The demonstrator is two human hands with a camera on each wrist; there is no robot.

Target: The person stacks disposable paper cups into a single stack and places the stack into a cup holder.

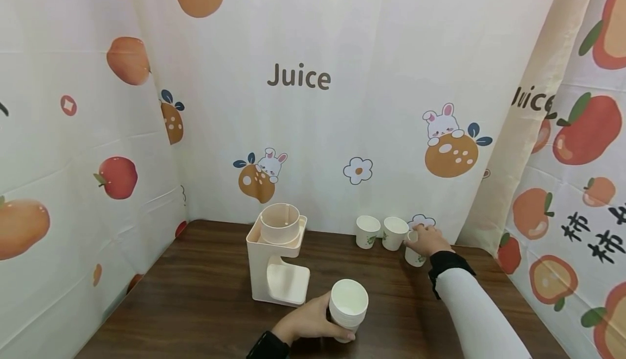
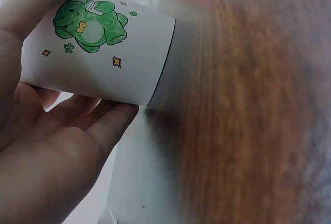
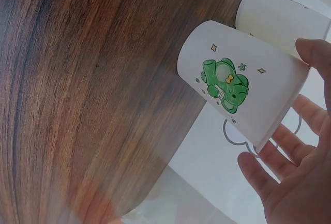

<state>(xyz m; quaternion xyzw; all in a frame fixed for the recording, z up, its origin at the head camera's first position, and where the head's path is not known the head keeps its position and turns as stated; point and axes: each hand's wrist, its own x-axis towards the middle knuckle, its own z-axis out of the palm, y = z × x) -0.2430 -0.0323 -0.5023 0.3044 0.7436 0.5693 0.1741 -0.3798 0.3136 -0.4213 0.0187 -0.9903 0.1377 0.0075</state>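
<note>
A stack of white paper cups (image 1: 348, 300) is gripped in my left hand (image 1: 313, 318), thumb and fingers around its side low down. A green cartoon animal is printed on the cup wall (image 2: 111, 53) in the left wrist view. Far to the right, my right hand (image 1: 426, 240) holds a single paper cup (image 3: 238, 79) near its rim, the thumb on one side and fingers on the other. That cup is upright at the back of the table. Two more paper cups (image 1: 368, 232) stand just left of it in a row.
Left of the stack is a cream-coloured appliance (image 1: 261, 272) with a round open top and a small platform. The brown wooden table (image 1: 195, 294) ends at a white curtain (image 1: 313, 131) printed with fruit, rabbits and "Juice". Another printed curtain (image 1: 562, 212) hangs along the right side.
</note>
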